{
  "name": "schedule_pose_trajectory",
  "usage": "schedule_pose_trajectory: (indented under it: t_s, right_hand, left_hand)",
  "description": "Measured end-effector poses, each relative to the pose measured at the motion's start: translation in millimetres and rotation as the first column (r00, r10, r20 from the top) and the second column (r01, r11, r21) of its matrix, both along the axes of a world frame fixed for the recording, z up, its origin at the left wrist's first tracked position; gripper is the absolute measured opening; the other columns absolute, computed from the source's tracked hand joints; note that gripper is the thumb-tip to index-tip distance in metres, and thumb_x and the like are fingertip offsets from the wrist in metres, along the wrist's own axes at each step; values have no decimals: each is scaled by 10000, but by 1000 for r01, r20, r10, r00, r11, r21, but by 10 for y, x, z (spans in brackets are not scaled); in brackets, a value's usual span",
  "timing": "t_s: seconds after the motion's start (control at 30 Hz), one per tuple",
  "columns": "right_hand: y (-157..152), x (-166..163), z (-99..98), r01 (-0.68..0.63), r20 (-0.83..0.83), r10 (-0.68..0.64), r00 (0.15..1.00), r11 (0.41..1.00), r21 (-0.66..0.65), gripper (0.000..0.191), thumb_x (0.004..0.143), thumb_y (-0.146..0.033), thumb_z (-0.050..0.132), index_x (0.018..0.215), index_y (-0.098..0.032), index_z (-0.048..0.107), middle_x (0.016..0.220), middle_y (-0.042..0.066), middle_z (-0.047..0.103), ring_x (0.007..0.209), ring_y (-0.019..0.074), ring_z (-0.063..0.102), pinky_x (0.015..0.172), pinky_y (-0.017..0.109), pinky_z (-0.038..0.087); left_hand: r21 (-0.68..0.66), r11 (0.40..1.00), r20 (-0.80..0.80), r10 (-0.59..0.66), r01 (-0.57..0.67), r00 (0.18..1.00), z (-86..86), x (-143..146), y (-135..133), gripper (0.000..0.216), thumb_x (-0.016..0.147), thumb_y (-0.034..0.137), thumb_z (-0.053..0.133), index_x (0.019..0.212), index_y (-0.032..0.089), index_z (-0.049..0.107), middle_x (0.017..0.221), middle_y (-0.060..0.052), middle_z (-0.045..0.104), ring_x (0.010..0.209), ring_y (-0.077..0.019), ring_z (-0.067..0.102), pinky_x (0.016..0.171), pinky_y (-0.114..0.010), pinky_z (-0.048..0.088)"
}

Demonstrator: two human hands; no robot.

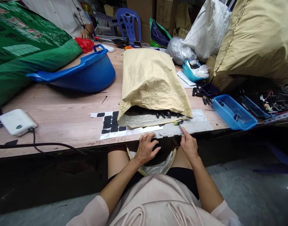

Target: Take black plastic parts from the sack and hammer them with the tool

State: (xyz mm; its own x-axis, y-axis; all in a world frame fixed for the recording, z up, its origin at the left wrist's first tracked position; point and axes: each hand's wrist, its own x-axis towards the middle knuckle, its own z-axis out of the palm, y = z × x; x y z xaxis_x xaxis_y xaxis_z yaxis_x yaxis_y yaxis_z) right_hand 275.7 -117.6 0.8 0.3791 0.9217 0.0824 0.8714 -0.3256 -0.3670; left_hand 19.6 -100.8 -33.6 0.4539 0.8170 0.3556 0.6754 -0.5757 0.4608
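The right hand [189,145] sits at the near edge of the tabletop [64,116], at about 5 o'clock from the tan sack [153,81]. Its grip is closed on a small screwdriver [180,124] with a yellow-green handle; the forefinger lies along the shaft, and the handle points toward 11 o'clock, just short of the sack's open mouth. The left hand [146,148] rests palm down on the tabletop edge at 9 o'clock from the right hand, fingers loosely spread, holding nothing and touching a pale sheet [193,125] that lies under both hands. Small black parts [162,115] lie inside the sack's mouth. At 9 o'clock from the mouth a white sheet carries rows of black pads [112,123]. A blue basin [87,73] stands tilted at 10 o'clock, and a blue tray [233,112] lies at 3 o'clock. A white box [17,121] with a cable sits far off at 9 o'clock. Another person's hand [84,34] shows at the far edge.
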Motion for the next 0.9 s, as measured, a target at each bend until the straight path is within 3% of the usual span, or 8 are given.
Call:
schedule_pose_trajectory:
  t_s: [0.1, 0.23, 0.33, 0.43, 0.6, 0.7, 0.9]
  right_hand:
    - [3, -17, -13, 6, -18, -6, 1000, 1000, 17, 515, 973, -204, 517, 1458, -280, 672, 1019, 98, 828, 831, 224, 758, 735, 276, 502]
    - [6, -25, -31, 5, -36, -3, 999, 999, 40, 513, 973, -196, 514, 1454, -271, 675, 1106, 95, 822, 892, 221, 765, 786, 272, 526]
    - [9, -20, -43, -8, -48, 10, 999, 999, 53, 514, 970, -187, 510, 1451, -258, 677, 1146, 96, 815, 925, 211, 764, 808, 259, 532]
    - [8, -17, -43, -18, -51, 19, 999, 999, 38, 519, 971, -183, 506, 1458, -251, 671, 1127, 98, 819, 926, 209, 765, 819, 256, 533]
    - [3, -27, -30, -13, -41, 15, 999, 999, 32, 517, 974, -193, 499, 1457, -251, 672, 1123, 94, 821, 912, 207, 768, 803, 248, 530]
    - [6, -27, -34, -23, -49, 25, 998, 999, 47, 516, 969, -192, 498, 1448, -245, 680, 1147, 94, 816, 937, 213, 769, 821, 252, 540]
    - [13, 4, -101, -38, -97, 48, 994, 994, 107, 530, 955, -203, 483, 1447, -221, 679, 1154, 110, 809, 998, 245, 761, 877, 303, 571]
  left_hand:
    - [-4, 997, 48, 76, -76, 996, 96, 97, 108, 136, 884, 351, 754, 951, 232, 750, 1181, -107, 691, 1182, -317, 562, 1052, -482, 415]
    - [-127, 953, 94, 287, -274, 953, 350, 303, 618, 101, 927, 302, 661, 888, 217, 701, 954, -80, 714, 989, -262, 623, 934, -404, 474]
    - [-290, 856, 40, 458, -428, 888, 514, 479, 1059, 118, 928, 312, 638, 937, 215, 704, 985, -86, 727, 993, -260, 659, 871, -365, 494]
    - [-412, 754, -92, 524, -512, 847, 606, 604, 1335, 214, 889, 373, 666, 1020, 215, 726, 1101, -111, 745, 1036, -293, 686, 817, -365, 497]
    - [-466, 701, -205, 507, -539, 837, 636, 508, 1317, 211, 826, 376, 686, 974, 241, 753, 1137, -94, 767, 1064, -314, 696, 807, -361, 488]
    - [-456, 722, -195, 490, -521, 850, 591, 285, 1158, 163, 791, 330, 702, 928, 251, 741, 1065, -60, 773, 1017, -290, 692, 814, -358, 483]
    - [-291, 905, -37, 314, -311, 949, 340, 38, 930, 156, 752, 225, 731, 907, 243, 733, 950, -45, 732, 991, -277, 638, 928, -421, 439]
